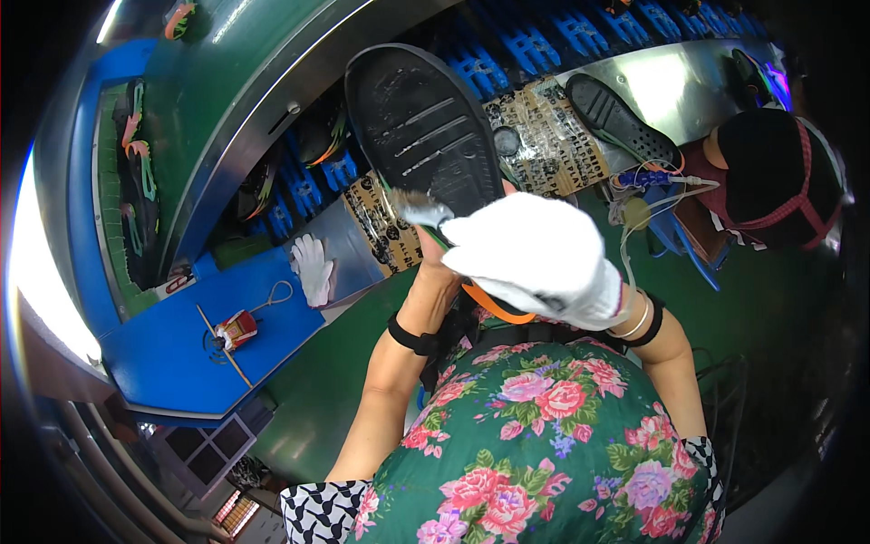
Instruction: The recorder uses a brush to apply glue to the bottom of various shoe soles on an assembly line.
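1. Your left grip (434, 247) clasps the black shoe (426, 127), raised in front of you.
2. Your white-gloved right grip (536, 256) holds a brush (424, 212) at the shoe's lower left edge.
3. Another white glove (313, 270) lies at the blue surface's (163, 349) edge.

The right hand (535, 258) hides the handle of the brush (424, 212) and part of the black shoe (421, 127), while six o'clock's edge crops the floral garment (544, 426).
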`<act>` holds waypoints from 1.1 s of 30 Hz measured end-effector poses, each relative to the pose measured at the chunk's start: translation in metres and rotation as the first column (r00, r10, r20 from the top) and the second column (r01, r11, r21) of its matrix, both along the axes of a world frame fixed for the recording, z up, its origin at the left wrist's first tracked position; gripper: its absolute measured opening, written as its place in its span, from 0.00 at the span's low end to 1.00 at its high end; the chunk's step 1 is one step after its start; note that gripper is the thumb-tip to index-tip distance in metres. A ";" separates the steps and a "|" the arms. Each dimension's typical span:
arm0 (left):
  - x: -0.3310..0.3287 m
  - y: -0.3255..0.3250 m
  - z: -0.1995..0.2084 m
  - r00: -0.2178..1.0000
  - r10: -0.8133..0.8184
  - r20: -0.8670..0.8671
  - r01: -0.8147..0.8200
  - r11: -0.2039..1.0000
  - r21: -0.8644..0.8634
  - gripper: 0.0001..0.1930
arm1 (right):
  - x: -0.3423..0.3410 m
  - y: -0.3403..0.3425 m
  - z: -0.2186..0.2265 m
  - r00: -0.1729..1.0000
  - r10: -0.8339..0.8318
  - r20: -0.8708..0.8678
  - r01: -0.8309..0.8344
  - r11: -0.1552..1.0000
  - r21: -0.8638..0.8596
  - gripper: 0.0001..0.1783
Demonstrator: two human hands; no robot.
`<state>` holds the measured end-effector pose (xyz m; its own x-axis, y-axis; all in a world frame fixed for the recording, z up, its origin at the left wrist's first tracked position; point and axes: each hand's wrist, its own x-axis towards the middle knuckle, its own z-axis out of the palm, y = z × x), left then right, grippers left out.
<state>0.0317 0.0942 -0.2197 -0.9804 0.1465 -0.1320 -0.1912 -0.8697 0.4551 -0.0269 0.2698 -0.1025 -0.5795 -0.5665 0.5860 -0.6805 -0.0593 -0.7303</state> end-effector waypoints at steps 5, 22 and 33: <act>-0.003 -0.006 0.025 0.993 0.016 0.114 -0.057 0.927 0.370 0.68 | -0.011 0.009 -0.002 0.997 -0.065 0.037 0.066 0.998 -0.008 0.18; -0.037 -0.015 0.053 0.978 0.056 -0.201 -0.046 0.997 0.055 0.40 | 0.001 0.013 -0.002 0.964 0.058 0.261 -0.040 0.997 -0.071 0.16; -0.044 -0.030 0.048 0.971 0.043 -0.236 -0.056 0.997 -0.049 0.49 | 0.004 0.013 -0.006 0.985 -0.018 0.169 0.024 0.999 -0.033 0.17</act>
<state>-0.0122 0.0643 -0.1721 -0.9908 0.0961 0.0957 -0.0310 -0.8477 0.5296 -0.0229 0.2825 -0.1085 -0.6831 -0.5346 0.4975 -0.5488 -0.0737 -0.8327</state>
